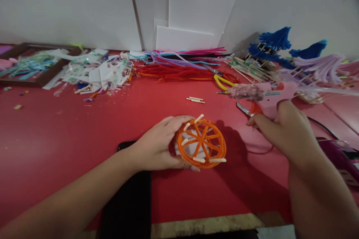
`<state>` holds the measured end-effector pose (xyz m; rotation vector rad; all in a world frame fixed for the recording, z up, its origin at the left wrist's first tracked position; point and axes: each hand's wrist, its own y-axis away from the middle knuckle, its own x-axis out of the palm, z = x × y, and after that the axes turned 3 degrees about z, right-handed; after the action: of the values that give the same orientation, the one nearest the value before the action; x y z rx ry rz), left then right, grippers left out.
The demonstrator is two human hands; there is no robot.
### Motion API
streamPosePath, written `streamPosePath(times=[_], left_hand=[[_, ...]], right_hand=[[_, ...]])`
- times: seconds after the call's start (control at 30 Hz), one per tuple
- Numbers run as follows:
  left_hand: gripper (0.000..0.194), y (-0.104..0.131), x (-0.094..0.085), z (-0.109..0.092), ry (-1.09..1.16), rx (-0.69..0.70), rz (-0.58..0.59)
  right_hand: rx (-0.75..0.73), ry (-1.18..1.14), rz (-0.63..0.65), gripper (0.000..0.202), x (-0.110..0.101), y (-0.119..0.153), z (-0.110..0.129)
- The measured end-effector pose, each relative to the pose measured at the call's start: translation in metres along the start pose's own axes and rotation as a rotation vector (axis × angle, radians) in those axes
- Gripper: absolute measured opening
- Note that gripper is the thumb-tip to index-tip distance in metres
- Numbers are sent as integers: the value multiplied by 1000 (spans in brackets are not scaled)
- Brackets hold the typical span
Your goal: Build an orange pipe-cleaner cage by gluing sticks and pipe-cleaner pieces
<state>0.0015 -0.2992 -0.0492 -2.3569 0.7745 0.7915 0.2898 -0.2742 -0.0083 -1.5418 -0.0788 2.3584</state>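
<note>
My left hand (162,145) is closed around the side of a round orange pipe-cleaner wheel (202,140) with crossing spokes. Several short pale sticks (217,160) stick out along its rim, and something white shows behind the spokes. On the right, my right hand (283,130) grips a pink hot glue gun (276,95), its fuzzy, grimy nozzle end pointing left, apart from the wheel. A few loose short sticks (195,100) lie on the red table beyond the wheel.
Yellow-handled pliers (220,82) and an orange-handled cutter (245,109) lie near the glue gun. Pipe cleaners (179,71), scraps (103,71) and a wooden tray (42,78) line the back. A black phone-like slab (131,194) lies under my left arm; a purple power strip (339,157) sits right.
</note>
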Motion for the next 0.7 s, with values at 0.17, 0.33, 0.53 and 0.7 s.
streamPosePath(times=[0.17,0.33,0.53,0.7], left_hand=[[81,1,1,1,-98,-41,-77],[88,3,2,3,-145,-59,-114],[100,5,2,5,-152,-22,-122],[106,5,2,5,-29,-68,-155]], right_hand=[[37,-190,110,15,-1,7,12],[-21,-426,181,19,9,14,3],[-42,-522,200,27,12,16,-1],[-56,-599,182,15,12,16,-2]])
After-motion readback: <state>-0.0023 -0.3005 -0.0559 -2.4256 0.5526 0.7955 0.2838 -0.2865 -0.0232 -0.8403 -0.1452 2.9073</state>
